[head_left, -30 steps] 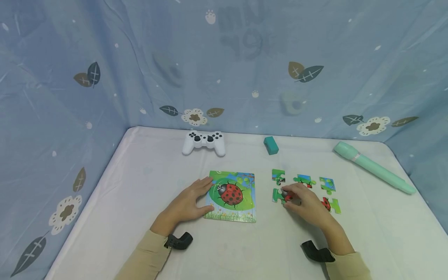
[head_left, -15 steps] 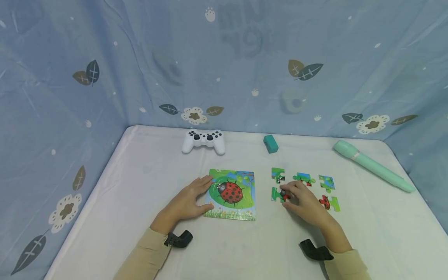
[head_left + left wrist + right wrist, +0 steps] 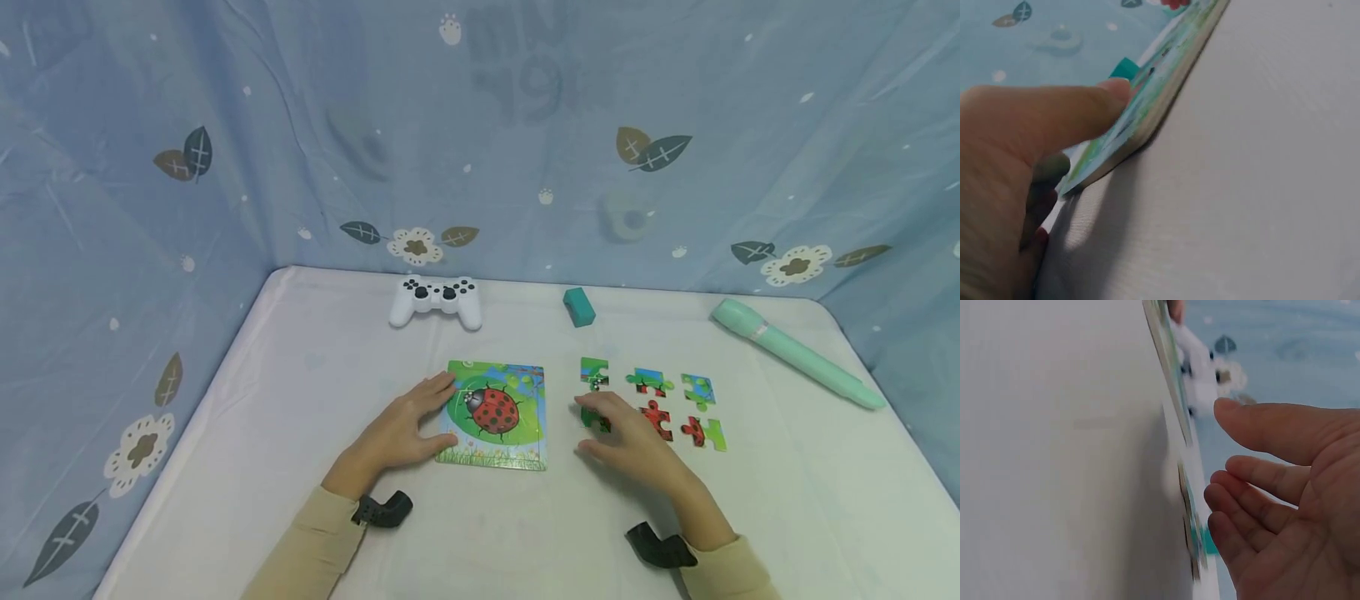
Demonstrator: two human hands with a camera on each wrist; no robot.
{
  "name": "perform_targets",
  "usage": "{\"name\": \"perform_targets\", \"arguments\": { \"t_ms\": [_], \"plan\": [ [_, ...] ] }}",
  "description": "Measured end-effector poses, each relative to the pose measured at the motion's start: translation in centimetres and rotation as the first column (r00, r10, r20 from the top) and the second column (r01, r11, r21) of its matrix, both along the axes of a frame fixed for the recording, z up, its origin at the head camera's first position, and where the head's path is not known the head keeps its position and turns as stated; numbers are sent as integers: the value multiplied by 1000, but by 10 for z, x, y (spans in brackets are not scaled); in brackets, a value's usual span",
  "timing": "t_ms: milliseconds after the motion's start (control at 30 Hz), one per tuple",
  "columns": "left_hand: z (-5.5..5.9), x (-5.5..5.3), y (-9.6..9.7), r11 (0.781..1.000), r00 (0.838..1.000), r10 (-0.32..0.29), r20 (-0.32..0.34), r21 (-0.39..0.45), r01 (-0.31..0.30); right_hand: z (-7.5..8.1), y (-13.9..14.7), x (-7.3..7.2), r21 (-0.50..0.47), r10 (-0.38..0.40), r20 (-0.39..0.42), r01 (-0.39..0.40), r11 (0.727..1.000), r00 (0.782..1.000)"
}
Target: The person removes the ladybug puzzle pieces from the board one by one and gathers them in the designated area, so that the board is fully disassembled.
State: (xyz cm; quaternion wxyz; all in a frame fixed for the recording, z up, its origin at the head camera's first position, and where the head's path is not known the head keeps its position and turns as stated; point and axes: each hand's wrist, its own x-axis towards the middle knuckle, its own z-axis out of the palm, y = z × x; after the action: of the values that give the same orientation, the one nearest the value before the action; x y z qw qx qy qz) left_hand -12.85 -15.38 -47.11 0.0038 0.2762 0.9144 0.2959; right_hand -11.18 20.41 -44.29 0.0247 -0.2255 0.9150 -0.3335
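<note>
A square ladybug puzzle board (image 3: 492, 417) lies flat on the table. My left hand (image 3: 401, 425) rests at its left side, fingers and thumb spread; in the left wrist view the thumb (image 3: 1079, 112) lies over the board's corner. My right hand (image 3: 630, 433) hovers with fingers and thumb apart and nothing between them. Partly hidden under it is a green puzzle piece (image 3: 595, 419). Beside and beyond the hand lie a red puzzle piece (image 3: 657, 419), a red and green piece (image 3: 705, 433) and several blue and green pieces, one of them a corner piece (image 3: 699, 389).
A white game controller (image 3: 436, 302) and a small teal block (image 3: 579, 307) lie near the table's back edge. At the right back lies a mint-green microphone-shaped stick (image 3: 798, 353). Patterned blue cloth (image 3: 480, 150) hangs behind the table.
My right hand has moved left and its fingers have spread, uncovering the red puzzle piece on the table. The left hand stays at the board.
</note>
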Motion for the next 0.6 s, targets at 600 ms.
{"name": "perform_targets", "arguments": {
  "t_ms": [600],
  "plan": [
    [10,23,45,957,958,-284,-41,-83,280,-17,-58,5,-37,182,-15,-183,982,983]
  ]
}}
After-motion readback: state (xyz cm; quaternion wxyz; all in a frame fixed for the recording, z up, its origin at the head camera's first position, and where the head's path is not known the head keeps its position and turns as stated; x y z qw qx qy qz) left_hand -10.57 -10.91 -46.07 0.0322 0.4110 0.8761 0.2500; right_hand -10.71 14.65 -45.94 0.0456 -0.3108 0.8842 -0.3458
